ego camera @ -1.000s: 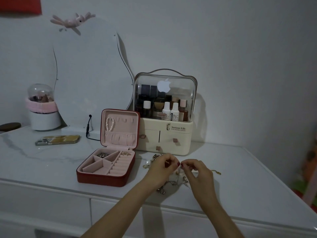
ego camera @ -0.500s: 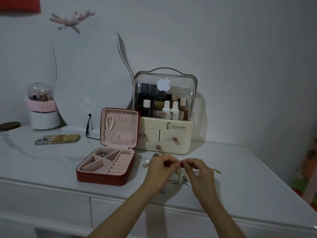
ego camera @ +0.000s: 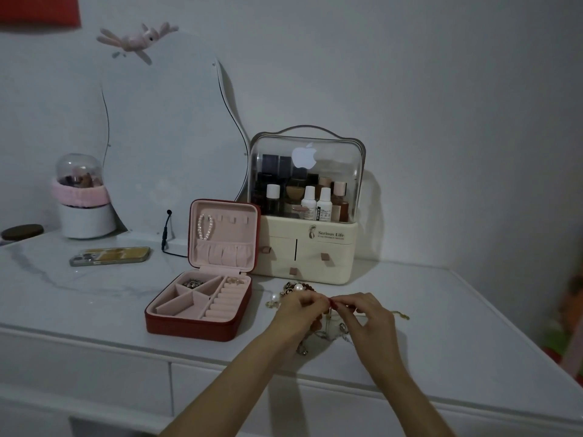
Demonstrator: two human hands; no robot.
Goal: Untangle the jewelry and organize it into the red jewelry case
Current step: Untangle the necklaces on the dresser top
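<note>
Untangling step | left hand (ego camera: 298, 312) and right hand (ego camera: 367, 316) pinch tangled pile of chains and pearl jewelry (ego camera: 318, 329) right of open red pink-lined jewelry case (ego camera: 202, 298) | next: tease one piece free.

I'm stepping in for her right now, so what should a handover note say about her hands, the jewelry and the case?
Left hand and right hand: both pinch a fine strand of the tangled jewelry, lifted just above the white dresser top.
Red jewelry case: open, left of the hands.
Done: pearl bracelet hangs in the lid; small pieces sit in two rear compartments.
Left: the pile of pearls, beads and chains under the hands needs separating and stowing; the ring rolls and front compartments look free.
</note>
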